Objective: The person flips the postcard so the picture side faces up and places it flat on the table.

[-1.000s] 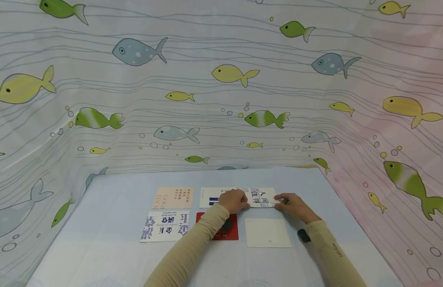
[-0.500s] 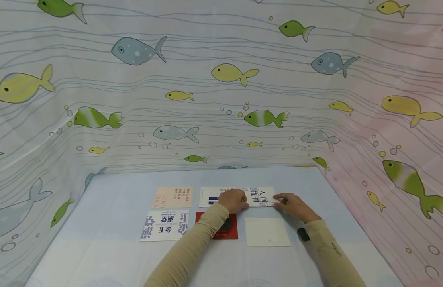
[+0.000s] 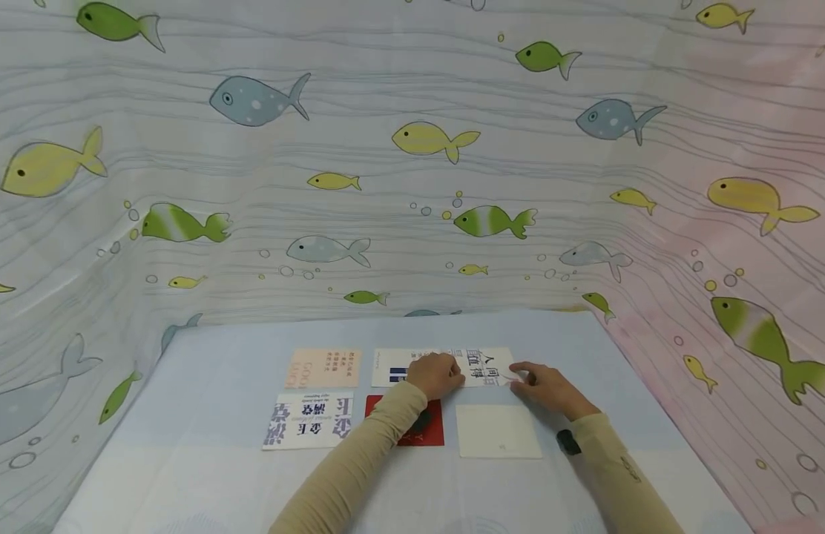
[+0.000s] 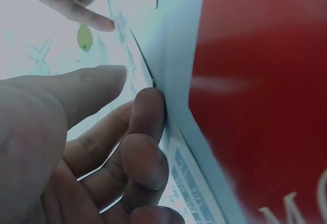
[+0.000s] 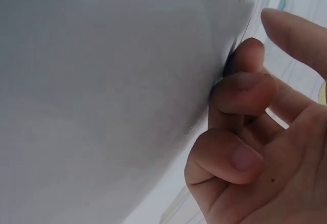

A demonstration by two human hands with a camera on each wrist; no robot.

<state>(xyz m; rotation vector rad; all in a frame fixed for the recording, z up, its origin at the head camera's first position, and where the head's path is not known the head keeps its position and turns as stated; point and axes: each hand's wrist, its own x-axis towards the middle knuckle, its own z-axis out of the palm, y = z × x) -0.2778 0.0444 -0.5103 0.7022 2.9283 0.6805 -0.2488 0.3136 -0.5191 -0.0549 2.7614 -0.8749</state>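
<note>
A white card (image 3: 478, 368) printed with dark blue characters lies in the back row, right of the middle, in the head view. My left hand (image 3: 435, 376) is at its left end. In the left wrist view the index fingertip is right at the card's near corner, with the thumb apart from it. My right hand (image 3: 547, 387) is at the card's right end, thumb and index spread apart. In the right wrist view the other fingers (image 5: 225, 155) of the right hand curl loosely. Partly hidden behind the left hand is another white card (image 3: 389, 360) with a blue block.
A peach card (image 3: 324, 368) lies at the back left. The front row has a white card with purple characters (image 3: 309, 421), a red card (image 3: 431, 434) partly under the left forearm, and a plain cream card (image 3: 498, 432). A fish-printed curtain (image 3: 412, 200) surrounds the table (image 3: 205, 475).
The right hand's thumb and index have parted slightly at the card's right end. The left hand stays in about the same place, and the cards have not visibly moved.
</note>
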